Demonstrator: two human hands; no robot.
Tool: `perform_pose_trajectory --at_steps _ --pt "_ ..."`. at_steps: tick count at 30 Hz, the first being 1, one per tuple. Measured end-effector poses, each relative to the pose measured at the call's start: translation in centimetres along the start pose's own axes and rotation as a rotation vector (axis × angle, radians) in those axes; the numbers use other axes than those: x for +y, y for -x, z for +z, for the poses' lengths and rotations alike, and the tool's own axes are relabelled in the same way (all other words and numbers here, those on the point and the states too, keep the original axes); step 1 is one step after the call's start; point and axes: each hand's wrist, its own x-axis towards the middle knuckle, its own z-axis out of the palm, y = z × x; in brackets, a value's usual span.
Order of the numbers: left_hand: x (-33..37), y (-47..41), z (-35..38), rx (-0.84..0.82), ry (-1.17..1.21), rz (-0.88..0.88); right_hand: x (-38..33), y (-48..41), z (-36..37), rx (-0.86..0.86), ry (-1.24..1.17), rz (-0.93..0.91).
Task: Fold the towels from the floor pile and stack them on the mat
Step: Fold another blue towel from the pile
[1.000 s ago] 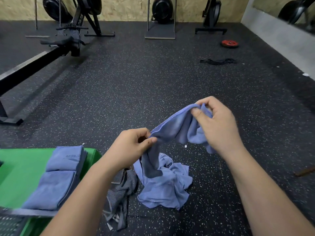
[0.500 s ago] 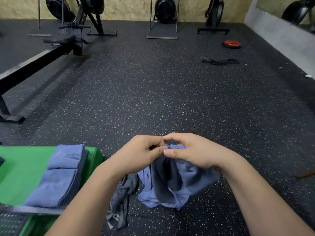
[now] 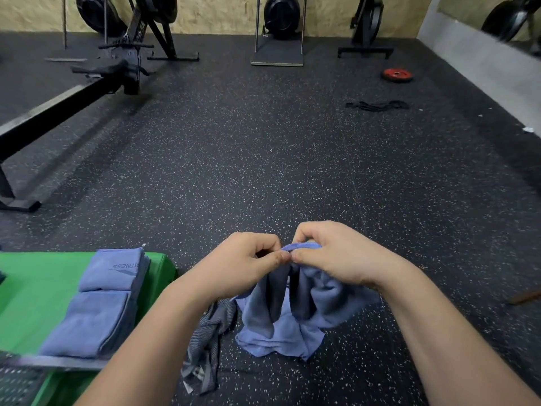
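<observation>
Lower centre: your left hand [image 3: 243,265] and right hand [image 3: 330,256] pinch the blue towel's [image 3: 281,326] edge together, probably to match corners for folding.

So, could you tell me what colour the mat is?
Bright green; the mat shows best in the head view.

Forearms extended forward; the left hand [image 3: 243,266] and right hand [image 3: 336,256], thumbs touching, pinched the top edge of the blue towel [image 3: 330,301].
</observation>
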Motion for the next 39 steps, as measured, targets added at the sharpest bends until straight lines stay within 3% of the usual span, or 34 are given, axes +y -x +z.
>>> perform_pose_trajectory --at_steps 4,15,25,35,39 --pt "-0.2 -0.2 -0.3 0.020 -0.069 -0.012 0.1 -0.2 -0.4 0.184 0.068 0.039" --pt "-0.3 0.0 -0.7 0.168 -0.106 0.064 -0.3 -0.2 -1.7 0.626 -0.080 0.041" --pt "-1.9 -0.6 -1.0 0.146 -0.316 0.007 0.0 -0.2 -2.2 0.813 -0.143 0.028" --pt "-5.0 -0.7 -5.4 0.286 -0.231 -0.197 1.2 -0.1 -3.0 0.886 -0.153 0.072" --pt "-6.2 -0.6 -6.3 0.344 -0.129 -0.149 1.5 -0.1 -3.3 0.919 -0.152 0.105"
